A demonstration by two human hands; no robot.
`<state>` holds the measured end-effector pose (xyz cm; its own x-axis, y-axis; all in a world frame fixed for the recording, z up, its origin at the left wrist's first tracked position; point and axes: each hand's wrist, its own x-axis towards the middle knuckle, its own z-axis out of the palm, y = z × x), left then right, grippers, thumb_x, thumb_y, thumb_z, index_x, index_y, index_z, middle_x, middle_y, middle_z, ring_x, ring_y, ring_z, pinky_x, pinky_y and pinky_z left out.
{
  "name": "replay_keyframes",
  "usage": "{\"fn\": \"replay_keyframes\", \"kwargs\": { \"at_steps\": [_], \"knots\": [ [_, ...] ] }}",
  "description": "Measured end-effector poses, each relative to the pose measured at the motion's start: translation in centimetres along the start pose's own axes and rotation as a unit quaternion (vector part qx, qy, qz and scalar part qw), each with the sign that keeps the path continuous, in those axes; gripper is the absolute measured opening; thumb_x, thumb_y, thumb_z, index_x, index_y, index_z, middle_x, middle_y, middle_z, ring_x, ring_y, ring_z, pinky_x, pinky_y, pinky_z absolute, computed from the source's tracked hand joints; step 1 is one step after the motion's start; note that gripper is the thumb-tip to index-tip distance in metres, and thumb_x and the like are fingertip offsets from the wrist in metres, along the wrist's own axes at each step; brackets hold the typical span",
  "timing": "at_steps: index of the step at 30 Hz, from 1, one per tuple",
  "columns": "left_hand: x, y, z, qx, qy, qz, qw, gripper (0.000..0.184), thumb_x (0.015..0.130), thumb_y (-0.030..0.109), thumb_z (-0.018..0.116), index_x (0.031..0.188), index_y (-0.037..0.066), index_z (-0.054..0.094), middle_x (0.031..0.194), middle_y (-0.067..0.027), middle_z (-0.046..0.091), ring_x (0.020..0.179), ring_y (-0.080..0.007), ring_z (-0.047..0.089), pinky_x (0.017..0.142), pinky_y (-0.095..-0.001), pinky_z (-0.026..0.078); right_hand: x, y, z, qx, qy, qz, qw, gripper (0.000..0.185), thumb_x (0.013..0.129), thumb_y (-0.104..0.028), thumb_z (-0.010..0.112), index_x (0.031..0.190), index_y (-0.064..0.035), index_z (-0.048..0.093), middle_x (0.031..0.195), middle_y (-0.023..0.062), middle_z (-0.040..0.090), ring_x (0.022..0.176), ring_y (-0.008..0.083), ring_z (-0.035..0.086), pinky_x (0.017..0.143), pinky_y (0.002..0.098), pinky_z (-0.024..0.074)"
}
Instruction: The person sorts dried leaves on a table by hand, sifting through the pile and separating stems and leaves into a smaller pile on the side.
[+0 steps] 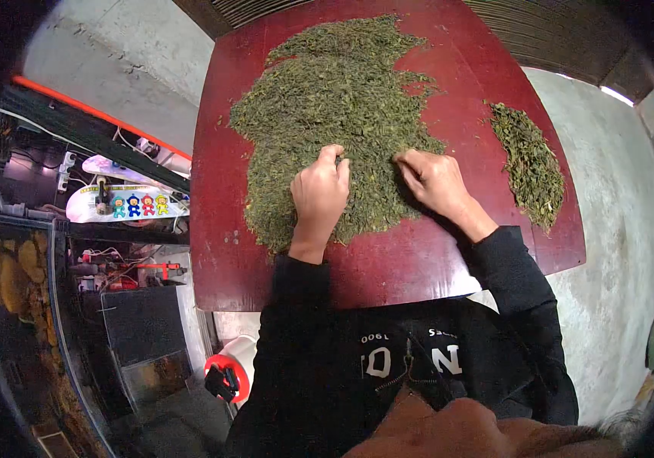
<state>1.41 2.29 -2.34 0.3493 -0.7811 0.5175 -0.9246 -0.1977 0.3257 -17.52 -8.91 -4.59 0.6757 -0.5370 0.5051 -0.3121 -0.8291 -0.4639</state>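
Note:
A broad layer of dried green leaves, resembling loose tea (pixel 342 91), is spread over a dark red table (pixel 224 259). My left hand (pixel 320 191) rests over the near part of the layer, fingers curled in and thumb close to the index finger. To its right, my right hand (pixel 435 182) is at the layer's right edge, its fingertips bent together against the leaves. Whatever either hand pinches is too small or hidden to make out. A smaller, separate pile of coarser, browner leaves (pixel 529 164) lies along the table's right side.
Left of the table are a skateboard deck with cartoon figures (pixel 125 203), a glass tank (pixel 18 290) and a red-rimmed white bin (pixel 239 370). A concrete wall (pixel 125 53) stands at the upper left. Grey floor (pixel 609 191) extends to the right.

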Motion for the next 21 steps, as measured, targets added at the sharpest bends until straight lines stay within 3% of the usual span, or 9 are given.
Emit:
{"fn": "replay_keyframes", "kwargs": {
  "at_steps": [14,18,21],
  "knots": [
    [-0.1,0.24,0.36,0.022,-0.02,-0.007,1.0,0.014,0.084,0.016,0.066,0.096,0.011,0.063,0.058,-0.009,0.064,0.049,-0.0325,0.06,0.049,-0.0424,0.046,-0.15,-0.23,-0.17,0.018,-0.002,0.003,1.0,0.015,0.084,-0.005,0.062,0.098,-0.0041,0.066,0.081,0.0123,0.07,0.058,0.0299,0.061,0.055,0.0351,0.0484],
    [-0.04,-0.07,0.91,0.061,0.023,0.039,0.997,0.013,0.08,0.013,0.07,0.093,0.014,0.065,0.052,-0.0027,0.058,0.045,-0.0253,0.056,0.046,-0.0391,0.043,-0.08,-0.28,-0.24,0.021,0.002,0.002,1.0,0.011,0.085,-0.011,0.059,0.093,-0.0057,0.065,0.079,0.0126,0.07,0.062,0.0335,0.063,0.052,0.0396,0.0481],
    [-0.07,0.07,0.6,0.043,0.007,0.026,0.999,0.013,0.08,0.012,0.068,0.092,0.012,0.062,0.056,-0.006,0.061,0.047,-0.029,0.058,0.047,-0.0404,0.044,-0.12,-0.23,-0.3,0.021,-0.006,0.008,1.0,0.013,0.084,-0.008,0.06,0.096,-0.0049,0.066,0.08,0.0125,0.07,0.06,0.0316,0.063,0.054,0.0373,0.0485]
  ]
}}
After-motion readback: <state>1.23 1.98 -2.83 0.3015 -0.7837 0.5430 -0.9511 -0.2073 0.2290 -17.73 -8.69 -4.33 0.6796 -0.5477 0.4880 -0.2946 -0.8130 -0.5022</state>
